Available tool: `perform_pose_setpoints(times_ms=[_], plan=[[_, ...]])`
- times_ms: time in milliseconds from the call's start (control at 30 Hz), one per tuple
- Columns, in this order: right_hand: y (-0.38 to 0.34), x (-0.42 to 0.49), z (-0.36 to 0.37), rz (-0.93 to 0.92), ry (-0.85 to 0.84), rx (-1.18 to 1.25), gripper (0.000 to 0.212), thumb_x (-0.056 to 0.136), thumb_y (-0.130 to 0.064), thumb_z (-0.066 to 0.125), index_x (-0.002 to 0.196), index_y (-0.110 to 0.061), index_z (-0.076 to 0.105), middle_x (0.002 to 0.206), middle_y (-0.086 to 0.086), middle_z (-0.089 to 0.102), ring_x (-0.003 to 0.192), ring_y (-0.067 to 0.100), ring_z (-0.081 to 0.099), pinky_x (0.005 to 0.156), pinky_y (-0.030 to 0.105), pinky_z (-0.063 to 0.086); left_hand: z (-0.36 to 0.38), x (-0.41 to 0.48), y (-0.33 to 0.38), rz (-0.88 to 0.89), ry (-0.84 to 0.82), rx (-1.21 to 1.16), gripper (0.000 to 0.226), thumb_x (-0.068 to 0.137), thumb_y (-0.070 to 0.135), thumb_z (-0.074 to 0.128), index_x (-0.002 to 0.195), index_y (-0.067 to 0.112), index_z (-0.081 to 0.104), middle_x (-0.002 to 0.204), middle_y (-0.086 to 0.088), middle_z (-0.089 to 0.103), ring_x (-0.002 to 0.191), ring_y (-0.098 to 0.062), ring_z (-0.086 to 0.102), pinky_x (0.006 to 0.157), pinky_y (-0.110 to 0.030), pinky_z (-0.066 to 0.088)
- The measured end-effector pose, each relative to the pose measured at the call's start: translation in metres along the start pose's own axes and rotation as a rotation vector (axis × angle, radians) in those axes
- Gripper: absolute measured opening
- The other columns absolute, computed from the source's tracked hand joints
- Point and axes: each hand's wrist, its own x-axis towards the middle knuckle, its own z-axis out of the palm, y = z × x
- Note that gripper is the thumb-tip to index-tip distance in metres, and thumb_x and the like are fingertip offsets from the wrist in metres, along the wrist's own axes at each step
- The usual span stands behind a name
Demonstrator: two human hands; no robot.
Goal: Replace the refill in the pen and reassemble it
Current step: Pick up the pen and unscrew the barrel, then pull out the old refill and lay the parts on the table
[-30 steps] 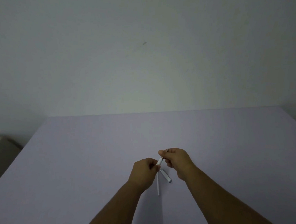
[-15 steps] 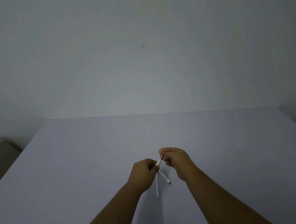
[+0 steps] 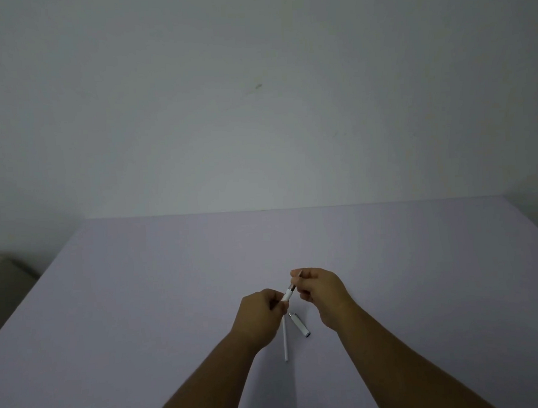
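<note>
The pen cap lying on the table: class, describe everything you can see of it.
The pen cap is a short white tube, apparently plastic, with a darker end toward the person. It lies flat and slanted on the lilac table, just right of a thin white refill and apart from it. Neither hand touches it; finer detail is too dim to tell.

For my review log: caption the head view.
Both hands, left hand and right hand, hold a pen above a cap and refill.
</note>
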Motion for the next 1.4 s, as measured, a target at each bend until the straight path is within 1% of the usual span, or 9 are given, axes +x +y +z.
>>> perform_pose_setpoints(times_ms=[167,233,333,567,667,800,1033,1233,1400], plan=[[-0.003,-0.001,0.002,0.016,0.028,-0.017,0.019,0.08,-0.022,0.071,0.093,-0.008,0.069,0.077,0.003,0.06,0.073,0.016,0.053,0.076,0.031,0.05,-0.001,0.0,0.001,0.006,-0.002,-0.002,0.017,0.09,0.024,0.055,0.094,0.014,0.068,0.083,0.0,0.065,0.07,-0.013,0.056,0.058,-0.015,0.041],[-0.002,-0.001,0.001,-0.001,0.035,-0.055,0.008,0.081,-0.019,0.07,0.085,-0.011,0.07,0.075,0.002,0.06,0.07,0.015,0.053,0.07,0.027,0.049,-0.002,0.0,0.002,0.008,-0.003,-0.001,0.017,0.09,0.022,0.055,0.095,0.013,0.068,0.087,-0.004,0.069,0.074,-0.015,0.058,0.062,-0.017,0.043],[-0.002,0.001,0.001,-0.017,0.014,-0.012,0.017,0.084,-0.005,0.063,0.1,-0.006,0.071,0.082,0.004,0.064,0.077,0.016,0.056,0.074,0.026,0.05,-0.002,0.0,0.003,0.01,-0.007,0.009,0.017,0.09,0.022,0.055,0.095,0.013,0.068,0.086,-0.002,0.068,0.074,-0.014,0.057,0.062,-0.017,0.042],[-0.005,-0.003,0.001,-0.009,0.04,-0.043,0.007,0.083,-0.011,0.066,0.088,-0.01,0.07,0.077,0.004,0.061,0.071,0.015,0.053,0.066,0.023,0.048,-0.002,0.0,0.001,-0.011,-0.003,0.013,0.016,0.09,0.022,0.055,0.094,0.015,0.069,0.083,0.001,0.066,0.067,-0.01,0.055,0.056,-0.013,0.041],[-0.008,-0.004,0.002,-0.007,-0.014,0.003,0.023,0.085,0.002,0.055,0.103,-0.003,0.068,0.091,0.012,0.065,0.083,0.02,0.057,0.069,0.023,0.049,-0.004,0.0,0.001,-0.018,-0.003,0.012,0.017,0.09,0.023,0.055,0.095,0.015,0.069,0.087,-0.002,0.07,0.07,-0.013,0.058,0.06,-0.015,0.043],[-0.007,-0.007,0.005,0.025,0.011,-0.021,0.011,0.082,-0.019,0.068,0.087,-0.01,0.068,0.079,0.005,0.062,0.071,0.015,0.053,0.067,0.024,0.049,-0.005,-0.002,0.002,-0.016,-0.012,-0.001,0.017,0.09,0.023,0.054,0.095,0.015,0.068,0.089,-0.004,0.071,0.076,-0.016,0.062,0.064,-0.017,0.045],[-0.006,-0.004,0.002,-0.076,0.112,0.064,0.019,0.085,-0.005,0.062,0.102,-0.009,0.069,0.076,0.003,0.064,0.069,0.014,0.056,0.07,0.025,0.051,-0.009,-0.007,0.004,-0.049,-0.066,-0.1,0.022,0.088,0.017,0.053,0.108,0.023,0.061,0.088,-0.004,0.073,0.084,-0.024,0.067,0.077,-0.032,0.054],[-0.007,-0.004,0.003,-0.081,0.122,0.01,0.019,0.081,-0.013,0.067,0.1,-0.014,0.07,0.084,0.002,0.068,0.077,0.017,0.059,0.075,0.03,0.052,-0.011,-0.012,0.008,-0.068,-0.126,-0.195,0.028,0.087,0.013,0.052,0.099,0.038,0.056,0.075,0.002,0.07,0.069,-0.017,0.06,0.063,-0.03,0.054],[-0.013,0.011,-0.004,-0.133,0.371,0.174,0.015,0.08,-0.015,0.069,0.095,-0.016,0.064,0.082,-0.002,0.064,0.069,0.011,0.058,0.065,0.023,0.049,-0.011,-0.012,-0.002,-0.125,-0.162,-0.206,0.026,0.087,0.012,0.051,0.096,0.035,0.058,0.072,0.002,0.067,0.065,-0.015,0.058,0.057,-0.026,0.051]])
